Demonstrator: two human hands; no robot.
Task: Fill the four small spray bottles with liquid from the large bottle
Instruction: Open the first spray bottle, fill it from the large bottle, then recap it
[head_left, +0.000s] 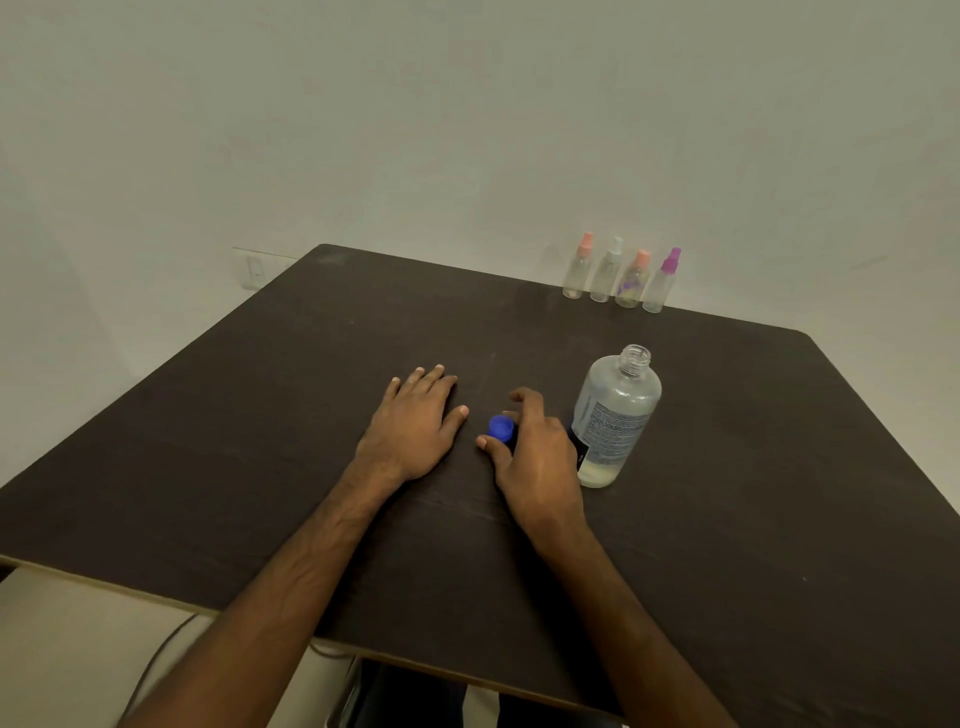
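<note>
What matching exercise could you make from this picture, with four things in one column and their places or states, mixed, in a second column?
Column one:
1. large bottle
2. blue cap
3. left hand
4. purple-topped spray bottle

Column two:
a. palm down on the table
b. farthest right at the far table edge
c. standing upright, uncapped
d. between the thumb and fingers of the right hand

Pairs: 1-c, 2-d, 3-a, 4-b.
</note>
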